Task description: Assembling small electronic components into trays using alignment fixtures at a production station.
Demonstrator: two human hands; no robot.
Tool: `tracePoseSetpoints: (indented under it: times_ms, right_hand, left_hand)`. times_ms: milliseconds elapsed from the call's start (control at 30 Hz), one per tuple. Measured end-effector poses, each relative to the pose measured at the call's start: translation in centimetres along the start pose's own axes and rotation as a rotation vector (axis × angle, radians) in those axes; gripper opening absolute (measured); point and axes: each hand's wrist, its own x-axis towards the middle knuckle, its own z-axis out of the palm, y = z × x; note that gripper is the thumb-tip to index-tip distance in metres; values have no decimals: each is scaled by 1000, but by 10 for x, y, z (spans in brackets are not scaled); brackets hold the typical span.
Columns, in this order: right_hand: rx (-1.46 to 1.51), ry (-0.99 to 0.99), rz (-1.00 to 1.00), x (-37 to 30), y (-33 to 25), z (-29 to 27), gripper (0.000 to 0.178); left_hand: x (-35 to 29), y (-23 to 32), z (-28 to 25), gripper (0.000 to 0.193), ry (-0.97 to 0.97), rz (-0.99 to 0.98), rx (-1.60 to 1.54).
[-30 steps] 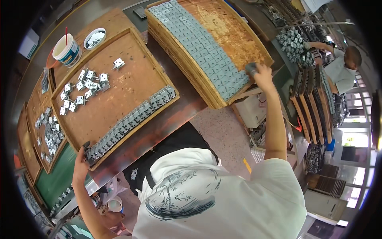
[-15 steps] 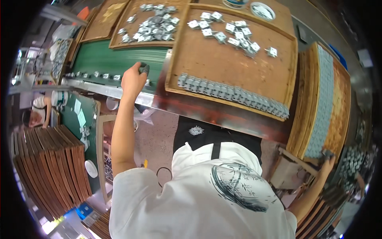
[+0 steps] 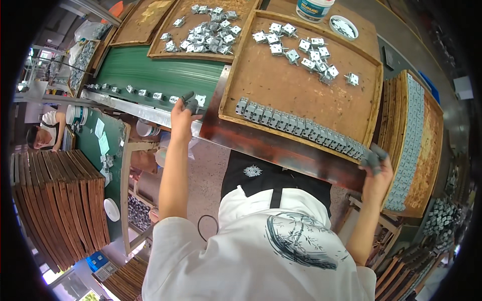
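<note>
My left hand (image 3: pixel 184 116), with dark covers on its fingertips, is over the near edge of the green conveyor belt (image 3: pixel 145 75). Its fingers are apart, beside a small silver metal part (image 3: pixel 200 100). My right hand (image 3: pixel 377 175), also with dark fingertip covers, is at the near right corner of a wooden tray (image 3: pixel 301 131). Those fingers are stretched out and slightly blurred, close to the end of a row of metal parts (image 3: pixel 301 125). I see nothing held in either hand. More loose metal parts (image 3: pixel 316 57) lie at the tray's far side.
Another tray (image 3: pixel 196 56) heaped with parts stands beyond the belt. At the right is a stack of trays (image 3: pixel 432 165) topped with grey parts. A bucket (image 3: pixel 314 9) and a white tub (image 3: pixel 344 27) stand at the back. Stacked boards (image 3: pixel 60 205) and another person (image 3: pixel 50 131) are at left.
My right hand has come from the tray stack at the right to the corner of the middle tray. My left hand has drawn nearer to me, and its fingers have spread.
</note>
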Motion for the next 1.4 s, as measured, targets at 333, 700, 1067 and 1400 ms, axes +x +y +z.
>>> tracePoseSetpoints:
  times_ms: [333,700,1067,1400]
  right_hand:
    - [-352,-609,-229,-21,-24,130,37]
    - [-691,-474,-638,-19,-36,113,27]
    - [-775,-433,-676,-17,-28,121,23]
    - [-690,-505,-578,-1,-33,126,22]
  left_hand:
    - [-127,38,120,40,-528,104,-413]
    - [-148,45,148,35,-753,126,-288]
    - [-152,28,162,34,-616,227,-134]
    - [-138,33,152,37,-590,66,-393]
